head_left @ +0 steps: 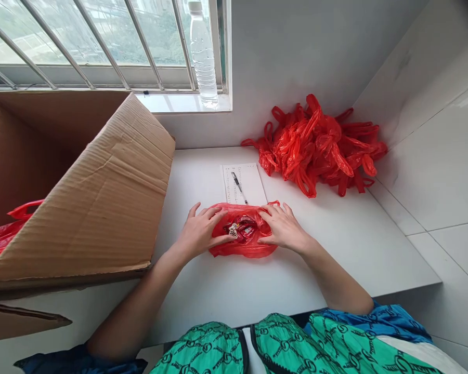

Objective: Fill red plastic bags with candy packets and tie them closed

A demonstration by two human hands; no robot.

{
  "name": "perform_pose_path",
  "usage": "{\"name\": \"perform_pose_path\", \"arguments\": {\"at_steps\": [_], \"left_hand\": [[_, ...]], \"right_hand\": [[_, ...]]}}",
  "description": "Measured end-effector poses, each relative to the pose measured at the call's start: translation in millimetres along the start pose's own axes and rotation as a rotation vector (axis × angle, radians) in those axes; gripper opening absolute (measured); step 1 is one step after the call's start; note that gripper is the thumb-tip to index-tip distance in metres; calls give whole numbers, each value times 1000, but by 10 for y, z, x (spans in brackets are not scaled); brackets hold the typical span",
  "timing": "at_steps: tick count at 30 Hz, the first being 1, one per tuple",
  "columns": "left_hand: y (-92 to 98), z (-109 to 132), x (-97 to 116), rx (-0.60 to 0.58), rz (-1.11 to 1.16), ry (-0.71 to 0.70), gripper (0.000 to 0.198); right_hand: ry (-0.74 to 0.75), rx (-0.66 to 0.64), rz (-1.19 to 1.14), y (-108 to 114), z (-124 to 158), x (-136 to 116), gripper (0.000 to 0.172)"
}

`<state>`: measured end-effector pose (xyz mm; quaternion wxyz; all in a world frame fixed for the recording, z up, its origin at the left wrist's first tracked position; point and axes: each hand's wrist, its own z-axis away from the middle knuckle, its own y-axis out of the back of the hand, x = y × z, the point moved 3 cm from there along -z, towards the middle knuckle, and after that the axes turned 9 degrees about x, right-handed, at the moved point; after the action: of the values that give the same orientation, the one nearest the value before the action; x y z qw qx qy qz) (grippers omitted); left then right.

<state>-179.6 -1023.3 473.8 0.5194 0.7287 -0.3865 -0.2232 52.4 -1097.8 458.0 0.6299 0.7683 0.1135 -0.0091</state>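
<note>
Left hand [199,228] and right hand [283,226], both spread, are rested on one red bag [244,250], frame centre. Space at left is bounded by one carton [117,182]; one bottle [203,54], one pen [237,183] and one paper [253,179] are set upper centre; uncountable tangled bags [315,145] are heaped upper right; room is given by tabletop [374,249], lower right.

One head-worn camera looks forward and down from close above the white tabletop [335,223].
</note>
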Motion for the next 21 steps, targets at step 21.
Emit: {"name": "perform_pose_path", "arguments": {"at_steps": [21], "left_hand": [[-145, -222, 414, -170, 486, 235, 20]], "right_hand": [[-20, 110, 33, -71, 86, 52, 49]]}}
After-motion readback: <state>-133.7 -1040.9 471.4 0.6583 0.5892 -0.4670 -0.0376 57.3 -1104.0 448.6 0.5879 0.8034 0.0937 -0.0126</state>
